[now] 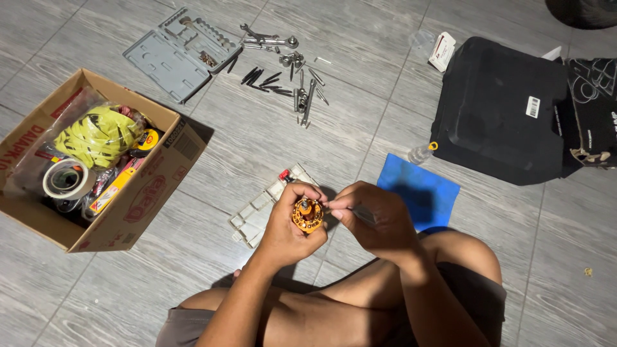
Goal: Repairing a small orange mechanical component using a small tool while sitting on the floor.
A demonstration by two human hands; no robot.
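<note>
Head view, looking down at a person seated on a grey plank-patterned floor (360, 128). At far left sits an open cardboard box (148, 193) crammed with a yellow patterned bundle (96, 135), a roll of tape (64, 178) and other small packets. Beyond it, farther away, an open grey tool case (173, 54) lies flat, and just right of that a scatter of sockets, bits and a wrench (283, 71) (too small to sort one from another).

Near the middle, a pale compartment tray (260, 212) rests on the floor, partly hidden by the hands. The left hand (286, 228) is curled closed around a small round orange tool (308, 215) with bits set in a ring, held up over the knees. The right hand (376, 218) touches it from the right, fingers pinched narrow on a slim dark bit or rod (363, 214) whose tip meets the orange tool's rim.

Behind the right hand lies a blue cloth (421, 189), with a small clear bottle (421, 154) with a yellow cap at its far edge. Farther right is a large black case (501, 109), and a small white box (441, 51) lies beyond it.
</note>
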